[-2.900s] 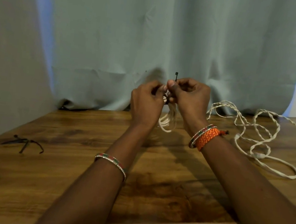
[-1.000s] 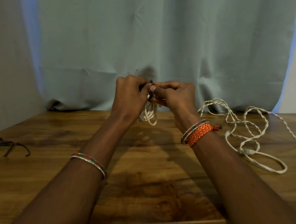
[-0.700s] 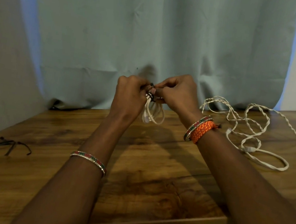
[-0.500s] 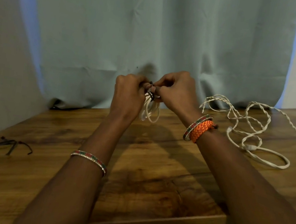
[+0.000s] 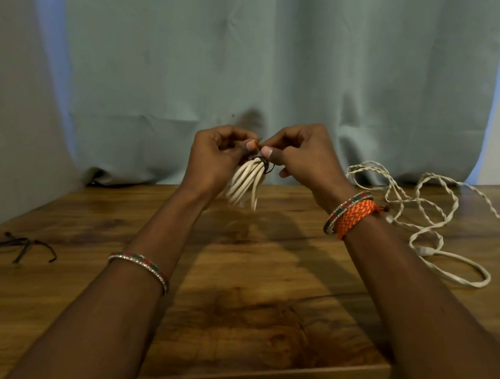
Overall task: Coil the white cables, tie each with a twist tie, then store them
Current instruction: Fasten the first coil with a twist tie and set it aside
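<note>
Both forearms stretched forward and raised, left hand (image 5: 215, 154) and right hand (image 5: 304, 157) close together, fingers (image 5: 250, 146) curled, thumb tips nearly touching, pinching

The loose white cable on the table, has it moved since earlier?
No. The loose white cable lies in the same tangle on the table below the curtain's hem; only the camera shifted.

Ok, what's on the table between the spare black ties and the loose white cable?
Head view: only bare wooden table, crossed above by both forearms, lies between the spare ties and loose cable.
</note>
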